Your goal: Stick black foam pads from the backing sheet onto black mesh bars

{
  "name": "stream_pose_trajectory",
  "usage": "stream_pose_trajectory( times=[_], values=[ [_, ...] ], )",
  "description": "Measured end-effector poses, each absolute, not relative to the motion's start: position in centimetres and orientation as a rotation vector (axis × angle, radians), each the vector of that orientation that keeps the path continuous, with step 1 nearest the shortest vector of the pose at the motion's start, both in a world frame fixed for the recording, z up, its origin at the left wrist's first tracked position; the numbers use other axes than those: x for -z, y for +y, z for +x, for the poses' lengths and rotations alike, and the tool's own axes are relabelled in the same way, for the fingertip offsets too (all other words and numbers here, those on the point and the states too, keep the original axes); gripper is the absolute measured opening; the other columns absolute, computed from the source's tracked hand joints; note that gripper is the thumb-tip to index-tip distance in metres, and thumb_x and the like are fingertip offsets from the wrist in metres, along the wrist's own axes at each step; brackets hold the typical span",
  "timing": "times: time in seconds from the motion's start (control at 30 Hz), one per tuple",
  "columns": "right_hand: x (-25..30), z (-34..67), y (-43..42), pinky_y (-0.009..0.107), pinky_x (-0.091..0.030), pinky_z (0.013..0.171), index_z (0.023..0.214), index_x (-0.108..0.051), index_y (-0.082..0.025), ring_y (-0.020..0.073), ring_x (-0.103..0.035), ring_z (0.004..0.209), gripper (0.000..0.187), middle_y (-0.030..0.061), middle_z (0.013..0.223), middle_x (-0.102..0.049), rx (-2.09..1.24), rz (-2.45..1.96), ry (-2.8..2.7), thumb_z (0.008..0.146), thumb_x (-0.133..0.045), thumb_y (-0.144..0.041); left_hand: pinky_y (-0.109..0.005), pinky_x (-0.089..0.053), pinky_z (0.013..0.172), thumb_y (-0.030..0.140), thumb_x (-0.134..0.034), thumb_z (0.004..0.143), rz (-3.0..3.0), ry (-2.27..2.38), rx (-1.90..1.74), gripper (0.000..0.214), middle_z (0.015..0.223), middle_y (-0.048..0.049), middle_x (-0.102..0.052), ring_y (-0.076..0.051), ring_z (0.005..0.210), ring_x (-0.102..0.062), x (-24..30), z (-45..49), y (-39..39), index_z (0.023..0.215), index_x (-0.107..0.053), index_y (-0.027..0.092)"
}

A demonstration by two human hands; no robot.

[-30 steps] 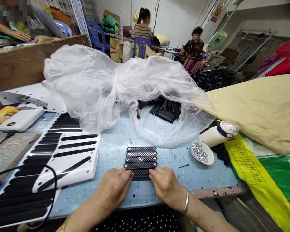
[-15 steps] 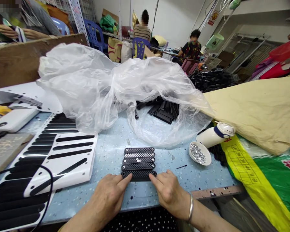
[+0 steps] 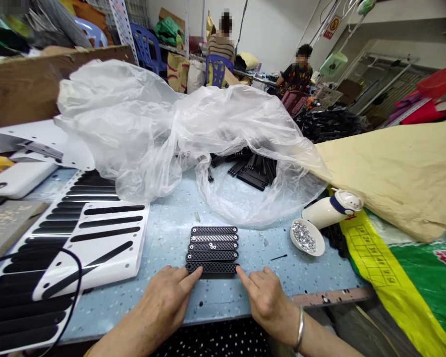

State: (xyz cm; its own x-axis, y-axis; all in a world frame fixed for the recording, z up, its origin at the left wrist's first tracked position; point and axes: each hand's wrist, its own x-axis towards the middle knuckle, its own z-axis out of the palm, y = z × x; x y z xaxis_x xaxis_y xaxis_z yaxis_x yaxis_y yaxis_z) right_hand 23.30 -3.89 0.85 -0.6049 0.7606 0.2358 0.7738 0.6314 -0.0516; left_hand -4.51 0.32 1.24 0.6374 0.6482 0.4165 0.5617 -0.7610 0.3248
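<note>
Several black plastic strips with a mesh pattern [image 3: 213,256] lie side by side on the blue speckled table. Small silver metal rings sit in end holes of the farther strips, and a few loose ones rest on a middle strip. My left hand [image 3: 169,297] has its index fingertip on the left end of the nearest strip [image 3: 217,267], other fingers bent. At that strip's right end is the extended index fingertip of my right hand [image 3: 267,296], its other fingers curled. Neither hand shows anything held. Right of the strips lies a thin black stick [image 3: 279,257].
A white bowl of small silver pieces [image 3: 308,244] stands by a white bottle [image 3: 330,208] lying on its side. Clear plastic sheeting [image 3: 223,119] partly covers more black parts [image 3: 252,173]. White sheets with black strips [image 3: 107,248] and a cable [image 3: 80,277] are at left.
My right index fingertip has shifted slightly right along the nearest strip's end, and that hand moved a little right. My left hand stays nearly still. At upper left, a person's hands have left view.
</note>
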Motion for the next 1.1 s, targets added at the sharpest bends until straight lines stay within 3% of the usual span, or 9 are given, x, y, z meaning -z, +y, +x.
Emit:
stream_pose_trajectory(
  times=[0.33, 0.4, 0.53, 0.63, 0.73, 0.87, 1.1],
  values=[
    [-2.7, 23.1, -4.4, 0.047, -0.048, 0.063, 0.134, -0.044, 0.013, 0.0247, -0.057, 0.061, 0.062, 0.0148, 0.073, -0.064, 0.058, -1.180, -2.901, 0.074, -0.043, 0.000, -0.038, -0.053, 0.061, 0.001, -0.039, 0.088, 2.631, 1.018, -0.685, 0.047, 0.078, -0.0056, -0.063, -0.021, 0.067, -0.059, -0.6, -5.0, -0.2, 0.132, -0.046, 0.015],
    [-2.4, 23.5, -4.0, 0.042, -0.048, 0.060, 0.135, -0.044, 0.011, 0.0235, -0.058, 0.060, 0.059, 0.0134, 0.071, -0.065, -0.072, -1.186, -2.808, 0.077, -0.040, 0.000, -0.038, -0.053, 0.061, 0.001, -0.039, 0.087, 2.623, 1.021, -0.680, 0.048, 0.079, -0.0054, -0.063, -0.021, 0.067, -0.058, -0.5, -5.0, -0.3, 0.133, -0.045, 0.015],
    [-1.5, 24.2, -2.9, 0.029, -0.043, 0.052, 0.127, -0.056, -0.003, 0.0160, -0.058, 0.053, 0.041, 0.0051, 0.065, -0.066, -0.397, -1.207, -2.503, 0.092, -0.035, -0.003, -0.039, -0.052, 0.061, 0.001, -0.040, 0.087, 2.612, 1.025, -0.687, 0.049, 0.081, -0.0058, -0.063, -0.021, 0.068, -0.058, -0.4, -4.9, -0.3, 0.133, -0.045, 0.014],
    [-1.3, 24.2, -2.7, 0.031, -0.042, 0.054, 0.122, -0.059, -0.006, 0.0171, -0.057, 0.055, 0.039, 0.0051, 0.065, -0.064, -0.236, -1.181, -2.508, 0.092, -0.033, -0.003, -0.038, -0.052, 0.062, 0.001, -0.040, 0.087, 2.611, 1.031, -0.677, 0.049, 0.081, -0.0058, -0.063, -0.021, 0.068, -0.058, -0.4, -4.9, -0.2, 0.133, -0.046, 0.015],
    [-1.3, 24.1, -3.4, 0.039, -0.044, 0.060, 0.132, -0.049, 0.001, 0.0214, -0.056, 0.062, 0.051, 0.0088, 0.071, -0.063, -0.040, -1.153, -2.640, 0.086, -0.029, 0.003, -0.038, -0.052, 0.062, 0.001, -0.040, 0.086, 2.610, 1.026, -0.669, 0.049, 0.080, -0.0056, -0.063, -0.020, 0.067, -0.058, -0.5, -4.9, -0.2, 0.133, -0.047, 0.015],
    [-1.2, 24.3, -4.2, 0.042, -0.045, 0.062, 0.139, -0.039, 0.005, 0.0222, -0.055, 0.064, 0.056, 0.0097, 0.074, -0.061, -0.047, -1.175, -2.725, 0.084, -0.029, 0.005, -0.041, -0.053, 0.062, 0.000, -0.040, 0.085, 2.614, 1.003, -0.665, 0.051, 0.081, -0.0070, -0.064, -0.021, 0.068, -0.058, -0.6, -4.9, -0.2, 0.134, -0.046, 0.013],
    [-1.1, 24.0, -3.8, 0.043, -0.047, 0.060, 0.134, -0.043, 0.006, 0.0234, -0.056, 0.062, 0.057, 0.0105, 0.073, -0.061, -0.033, -1.157, -2.706, 0.078, -0.032, 0.004, -0.042, -0.053, 0.063, -0.001, -0.040, 0.084, 2.630, 1.002, -0.641, 0.050, 0.082, -0.0088, -0.065, -0.022, 0.069, -0.058, -1.1, -5.1, -0.5, 0.132, -0.047, 0.010]
  ],
)
